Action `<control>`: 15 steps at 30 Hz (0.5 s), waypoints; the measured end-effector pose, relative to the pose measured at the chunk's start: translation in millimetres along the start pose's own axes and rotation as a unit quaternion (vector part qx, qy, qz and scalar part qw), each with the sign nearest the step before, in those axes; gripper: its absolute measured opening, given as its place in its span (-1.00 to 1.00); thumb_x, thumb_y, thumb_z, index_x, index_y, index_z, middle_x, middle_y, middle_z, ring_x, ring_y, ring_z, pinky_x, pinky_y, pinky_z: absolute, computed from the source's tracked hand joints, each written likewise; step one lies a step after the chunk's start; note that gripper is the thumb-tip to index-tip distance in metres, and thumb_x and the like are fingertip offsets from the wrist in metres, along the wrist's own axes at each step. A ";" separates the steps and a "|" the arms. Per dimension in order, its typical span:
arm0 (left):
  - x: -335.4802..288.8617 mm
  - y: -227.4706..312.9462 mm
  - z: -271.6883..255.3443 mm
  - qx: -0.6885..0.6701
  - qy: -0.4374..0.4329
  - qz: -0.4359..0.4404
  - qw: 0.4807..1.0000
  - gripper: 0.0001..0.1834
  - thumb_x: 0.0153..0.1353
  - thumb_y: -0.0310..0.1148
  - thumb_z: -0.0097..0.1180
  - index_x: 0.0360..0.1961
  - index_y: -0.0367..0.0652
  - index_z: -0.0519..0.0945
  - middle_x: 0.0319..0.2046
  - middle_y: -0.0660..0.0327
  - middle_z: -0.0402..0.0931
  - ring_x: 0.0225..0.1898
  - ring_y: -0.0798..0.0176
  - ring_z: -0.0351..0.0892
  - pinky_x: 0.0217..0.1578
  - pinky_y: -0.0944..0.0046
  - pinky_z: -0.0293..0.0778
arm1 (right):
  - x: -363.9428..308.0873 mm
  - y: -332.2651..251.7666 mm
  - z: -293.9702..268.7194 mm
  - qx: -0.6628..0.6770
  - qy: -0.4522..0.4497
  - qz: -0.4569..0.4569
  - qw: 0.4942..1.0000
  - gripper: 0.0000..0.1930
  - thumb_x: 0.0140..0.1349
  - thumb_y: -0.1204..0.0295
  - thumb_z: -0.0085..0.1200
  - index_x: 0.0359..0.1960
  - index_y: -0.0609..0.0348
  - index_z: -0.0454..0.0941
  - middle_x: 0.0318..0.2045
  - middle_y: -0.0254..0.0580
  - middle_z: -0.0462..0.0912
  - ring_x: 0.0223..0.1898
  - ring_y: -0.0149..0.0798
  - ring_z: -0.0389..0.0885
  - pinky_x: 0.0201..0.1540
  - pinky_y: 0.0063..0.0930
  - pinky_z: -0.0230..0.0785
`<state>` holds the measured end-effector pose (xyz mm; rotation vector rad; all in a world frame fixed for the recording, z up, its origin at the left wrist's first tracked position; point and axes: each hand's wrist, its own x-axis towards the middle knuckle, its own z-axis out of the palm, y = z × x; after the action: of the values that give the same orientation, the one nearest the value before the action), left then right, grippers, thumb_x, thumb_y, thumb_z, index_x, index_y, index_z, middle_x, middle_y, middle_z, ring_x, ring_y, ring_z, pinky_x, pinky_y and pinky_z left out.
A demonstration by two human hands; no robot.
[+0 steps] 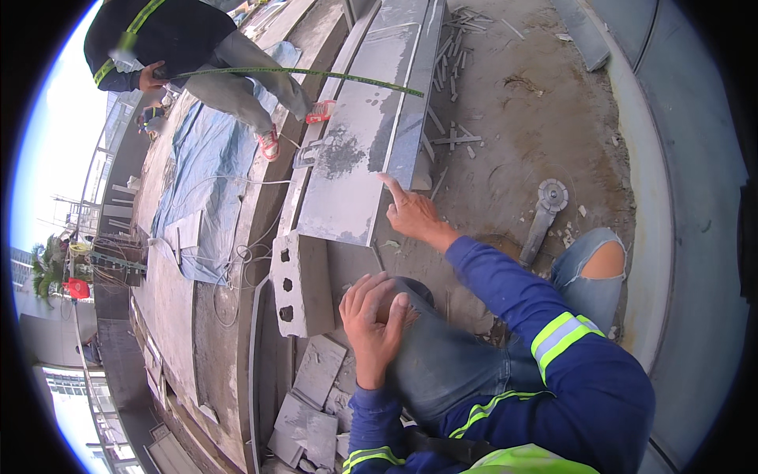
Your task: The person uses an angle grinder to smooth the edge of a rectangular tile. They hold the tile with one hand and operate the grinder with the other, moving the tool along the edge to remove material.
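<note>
My right hand (414, 212) points with its index finger at the near part of a long grey slab (339, 207), the fingertip close to the slab's edge. The other fingers are loosely curled, and nothing is held. On my bent knee lies my left hand (369, 322), empty, its fingers stretched out. A green tape measure blade (339, 77) runs across the slab's far part from the hand (151, 77) of a person standing at the upper left. Dark wet-looking patches and a pale line mark the slab's top. A hollow concrete block (302, 288) stands at its near end.
What looks like an angle grinder (543, 213) lies on the dirt to the right. Thin offcut strips (454, 63) litter the ground beside the slab. Broken tiles (308, 419) pile up at lower left. A blue tarp (201, 162) and loose white cable (245, 257) lie farther left.
</note>
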<state>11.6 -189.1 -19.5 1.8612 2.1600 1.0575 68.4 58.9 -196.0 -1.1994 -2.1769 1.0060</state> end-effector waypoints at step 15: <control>-17.7 -14.5 -18.7 0.017 0.031 -0.012 0.999 -0.67 0.33 -0.15 0.43 -0.01 -0.12 0.81 0.15 0.14 0.77 0.34 -0.05 0.61 0.38 -0.07 0.36 | -0.1 -17.4 24.5 -0.112 -0.112 -0.067 0.985 -0.06 0.32 0.45 0.08 0.71 -0.37 -0.06 -0.01 0.31 0.74 -0.01 0.39 0.76 0.10 0.26 0.58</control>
<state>-5.3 -213.3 -19.8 1.8358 2.2432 1.0952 42.7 43.4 -198.0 -1.0598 -2.5658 0.8953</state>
